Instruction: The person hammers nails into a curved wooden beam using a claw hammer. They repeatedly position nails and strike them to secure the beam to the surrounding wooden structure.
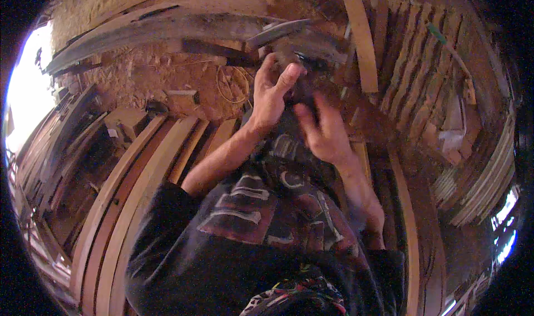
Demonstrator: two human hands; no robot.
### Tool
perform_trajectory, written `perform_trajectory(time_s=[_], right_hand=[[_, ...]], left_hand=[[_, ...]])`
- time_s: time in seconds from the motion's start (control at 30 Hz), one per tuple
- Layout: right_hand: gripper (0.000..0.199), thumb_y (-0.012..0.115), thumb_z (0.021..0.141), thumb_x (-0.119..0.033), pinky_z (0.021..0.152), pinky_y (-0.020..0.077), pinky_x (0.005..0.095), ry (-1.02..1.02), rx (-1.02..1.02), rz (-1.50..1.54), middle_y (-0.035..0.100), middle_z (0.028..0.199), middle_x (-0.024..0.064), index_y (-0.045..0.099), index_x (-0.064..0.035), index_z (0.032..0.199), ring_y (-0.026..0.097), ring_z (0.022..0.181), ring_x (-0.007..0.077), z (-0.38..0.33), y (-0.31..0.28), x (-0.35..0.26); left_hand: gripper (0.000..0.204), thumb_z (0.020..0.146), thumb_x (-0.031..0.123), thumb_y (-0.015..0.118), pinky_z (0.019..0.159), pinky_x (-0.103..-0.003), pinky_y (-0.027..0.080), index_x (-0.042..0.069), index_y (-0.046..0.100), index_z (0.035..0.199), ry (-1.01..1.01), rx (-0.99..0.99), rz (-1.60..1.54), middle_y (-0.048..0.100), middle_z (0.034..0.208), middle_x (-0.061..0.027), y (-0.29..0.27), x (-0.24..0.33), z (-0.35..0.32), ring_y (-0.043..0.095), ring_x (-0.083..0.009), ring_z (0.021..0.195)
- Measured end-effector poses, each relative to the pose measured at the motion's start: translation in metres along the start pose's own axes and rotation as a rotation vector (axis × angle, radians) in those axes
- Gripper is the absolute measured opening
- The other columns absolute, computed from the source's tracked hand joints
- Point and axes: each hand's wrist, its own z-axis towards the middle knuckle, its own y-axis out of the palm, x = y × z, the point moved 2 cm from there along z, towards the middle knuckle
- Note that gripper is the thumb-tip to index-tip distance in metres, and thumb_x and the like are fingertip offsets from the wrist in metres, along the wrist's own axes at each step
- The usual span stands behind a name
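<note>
My left hand point(269, 98) is curled, its thumb raised, around a dark thing in front of my chest. What it holds is too dark and blurred to make out. Just right of it and a little nearer to me, my right hand point(326, 131) is smeared by motion. Its thumb and a finger point toward the same dark spot, but whether they grip anything does not show. Beyond both hands lies a dark, blurred object point(312, 62), and a grey curved piece point(278, 32) slants above it.
Long wooden boards point(136, 205) run along my left, and another board point(409, 227) along my right. A pale plank point(362, 46) leans ahead beside wavy-edged slats point(414, 65). Weathered beams point(161, 38) cross the far left. A wire coil point(232, 85) and a wood block point(183, 97) lie on the brown ground.
</note>
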Motion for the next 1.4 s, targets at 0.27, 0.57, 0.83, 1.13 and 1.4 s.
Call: perform_trajectory(time_s=[0.27,0.57,0.83,1.13,1.4], right_hand=[[0.032,0.057,0.097,-0.035,0.084,0.0522,0.0474,-0.163,-0.199,-0.195,0.07,0.1,0.0197,0.065,-0.0059,0.108,0.067,0.095,0.0401,0.117,-0.009,-0.058],[0.033,0.064,0.092,-0.036,0.083,0.0536,0.0426,-0.338,-0.4,-0.579,0.071,0.099,0.0147,0.066,-0.007,0.109,0.069,0.094,0.0316,0.302,0.086,-0.063],[0.041,0.064,0.091,-0.035,0.094,0.0495,0.0492,-0.525,-0.439,-0.976,0.065,0.117,0.0173,0.059,-0.0102,0.123,0.061,0.112,0.0357,0.341,0.192,-0.06],[0.074,0.074,0.083,-0.025,0.088,0.0524,0.0572,-0.655,-0.55,-1.247,0.057,0.118,0.0218,0.035,-0.0121,0.145,0.062,0.106,0.0446,0.331,0.229,-0.049],[0.085,0.079,0.078,-0.031,0.091,0.0528,0.055,-0.682,-0.584,-1.371,0.053,0.129,0.031,0.033,-0.0049,0.144,0.061,0.111,0.0455,0.332,0.181,-0.038]], left_hand=[[0.024,0.101,0.033,0.057,0.063,-0.028,0.041,0.01,0.054,0.093,0.15,0.696,0.017,0.053,0.074,0.0003,-0.114,0.027,-0.005,0.049,-0.0102,0.068],[0.018,0.102,0.028,0.056,0.054,-0.025,0.041,0.012,0.048,0.1,0.171,0.694,0.062,0.046,0.072,0.0022,-0.183,0.037,-0.035,0.045,-0.0082,0.06],[0.017,0.101,0.024,0.058,0.045,-0.022,0.036,0.012,0.047,0.098,0.132,0.811,0.044,0.043,0.067,0.0042,-0.166,0.0,-0.087,0.042,-0.0039,0.054],[0.016,0.1,0.023,0.059,0.058,-0.025,0.034,0.007,0.057,0.101,0.01,0.868,0.141,0.047,0.079,0.005,-0.182,0.006,-0.091,0.041,-0.0065,0.069],[0.02,0.097,0.019,0.06,0.071,-0.045,0.045,0.0,0.061,0.104,0.03,0.747,0.907,0.065,0.097,-0.0222,-0.2,0.034,-0.048,0.058,-0.0402,0.08]])
